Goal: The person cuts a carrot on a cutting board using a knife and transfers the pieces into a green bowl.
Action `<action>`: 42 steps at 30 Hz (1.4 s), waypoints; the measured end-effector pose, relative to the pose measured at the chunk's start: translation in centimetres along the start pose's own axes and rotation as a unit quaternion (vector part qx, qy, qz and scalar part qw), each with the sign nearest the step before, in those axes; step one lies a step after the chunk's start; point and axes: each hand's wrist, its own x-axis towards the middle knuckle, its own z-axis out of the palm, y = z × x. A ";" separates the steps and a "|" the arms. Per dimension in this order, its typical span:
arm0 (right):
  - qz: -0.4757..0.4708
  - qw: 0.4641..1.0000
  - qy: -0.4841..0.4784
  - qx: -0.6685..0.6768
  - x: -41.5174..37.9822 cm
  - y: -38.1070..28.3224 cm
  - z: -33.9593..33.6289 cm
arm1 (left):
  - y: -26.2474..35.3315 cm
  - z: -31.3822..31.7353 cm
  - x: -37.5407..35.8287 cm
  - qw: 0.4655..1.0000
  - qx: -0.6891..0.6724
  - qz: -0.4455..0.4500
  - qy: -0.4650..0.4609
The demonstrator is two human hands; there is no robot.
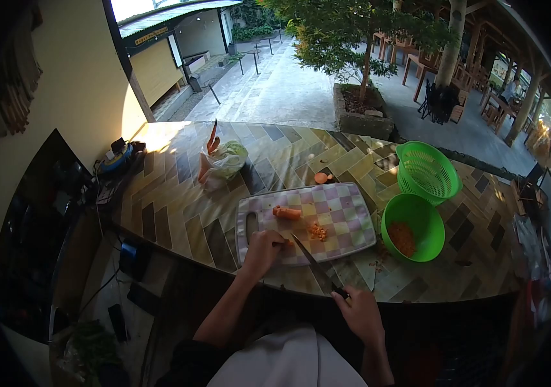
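My right hand point(357, 308) is closed around the black handle of a knife point(314, 263), its blade slanting up and left over the checkered cutting board point(346, 200). At the board's lower left, my left hand point(264, 250) has its fingers closed on a small piece of carrot point(288, 243), mostly hidden by the fingers. A thicker carrot chunk point(287, 213) lies above that hand. Diced carrot point(317, 232) forms a small pile mid-board, just beyond the knife tip. More chopped carrot point(401, 238) sits inside a green bowl point(440, 242) to the right.
A green strainer basket point(427, 173) stands behind the bowl. Carrot ends point(322, 178) lie past the board's far edge. A plastic bag with a cabbage-like vegetable point(227, 160) and carrots rests at the back left. Cables and a dark device point(117, 158) occupy the tiled table's left corner.
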 end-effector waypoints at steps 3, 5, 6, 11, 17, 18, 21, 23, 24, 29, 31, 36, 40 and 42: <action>-0.002 1.000 0.003 0.002 -0.3 -0.2 0.5 | 1.1 -0.7 -0.4 1.000 -0.018 -0.011 -0.011; -0.015 1.000 0.016 -0.008 -0.3 0.2 1.2 | 1.0 -0.9 -0.6 1.000 -0.022 0.000 -0.002; -0.006 1.000 0.009 -0.009 -0.3 0.0 1.3 | 0.9 -1.0 -0.6 1.000 -0.024 0.006 0.004; -0.004 0.999 -0.015 -0.038 -0.3 -0.3 1.6 | 1.2 -1.1 -0.4 1.000 -0.030 -0.001 -0.007; 0.002 1.000 -0.009 -0.016 -0.3 -0.2 2.2 | 1.0 -1.1 -0.7 1.000 -0.011 0.012 -0.013; 0.002 1.000 -0.010 -0.018 -0.3 -0.3 2.2 | 1.0 -1.2 -0.7 1.000 -0.013 0.009 -0.015; 0.003 1.000 -0.007 -0.018 -0.3 -0.4 2.2 | 0.3 -1.6 -0.8 0.998 -0.049 -0.007 -0.032; 0.001 1.000 -0.002 -0.008 -0.3 -0.3 2.3 | -0.1 -1.7 -0.8 0.996 -0.072 -0.015 -0.040; 0.001 1.000 -0.004 -0.010 -0.2 -0.2 2.4 | -0.3 -1.8 -0.8 0.995 -0.083 -0.019 -0.043; -0.012 1.000 -0.003 -0.010 -0.3 -0.2 2.4 | -0.4 -1.8 -0.7 0.997 -0.065 -0.020 -0.039; -0.018 1.000 -0.003 -0.008 -0.3 -0.1 2.5 | -0.4 -1.7 -0.8 0.998 -0.053 -0.020 -0.031; -0.006 1.000 -0.013 -0.016 -0.4 -0.6 2.4 | -0.6 -1.0 -1.1 1.000 -0.026 -0.001 -0.007; -0.009 1.000 -0.011 -0.018 -0.3 -0.5 2.5 | -0.4 -1.0 -1.2 0.999 -0.031 -0.010 -0.001; -0.009 1.000 -0.012 -0.017 -0.3 -0.5 2.5 | -0.6 -0.9 -1.3 1.000 -0.024 -0.005 -0.003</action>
